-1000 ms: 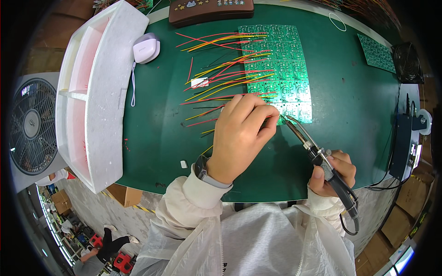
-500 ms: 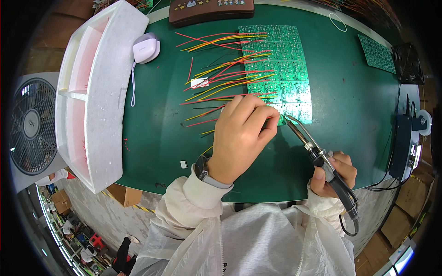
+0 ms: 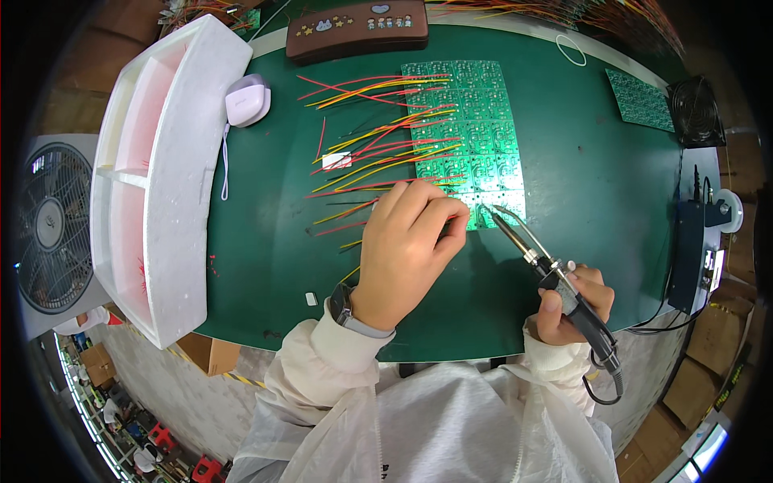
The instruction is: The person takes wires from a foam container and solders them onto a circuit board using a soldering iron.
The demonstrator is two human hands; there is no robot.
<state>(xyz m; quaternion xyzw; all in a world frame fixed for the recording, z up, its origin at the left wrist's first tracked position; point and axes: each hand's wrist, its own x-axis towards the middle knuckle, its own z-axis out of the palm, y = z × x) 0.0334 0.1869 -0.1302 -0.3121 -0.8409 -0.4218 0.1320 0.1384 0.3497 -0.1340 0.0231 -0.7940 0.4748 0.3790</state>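
Observation:
My left hand (image 3: 407, 249), a watch on its wrist, is closed in a pinch over the lower left edge of a green circuit board panel (image 3: 501, 137). Whatever sits between its fingertips is hidden. My right hand (image 3: 594, 291) is wrapped round a soldering iron (image 3: 594, 328) with a thin metal tube running along to its tip. That tip points at the panel's bottom row, just right of my left fingers. Red, yellow and black wires (image 3: 366, 178) stretch leftward from the panel's left part, and several pass under or behind my left hand.
A white foam box (image 3: 183, 185) with compartments stands on the left, beside a lilac case (image 3: 248, 103) and a fan (image 3: 52, 225). A brown case (image 3: 358, 36) lies at the back. To the right are another circuit board (image 3: 640, 101), a small black fan (image 3: 697, 113) and a solder station (image 3: 691, 249).
The whole view has shifted, so the table and panel appear slightly lower and further left. Both hands keep nearly the same pose, with the iron's tip still at the panel's bottom row.

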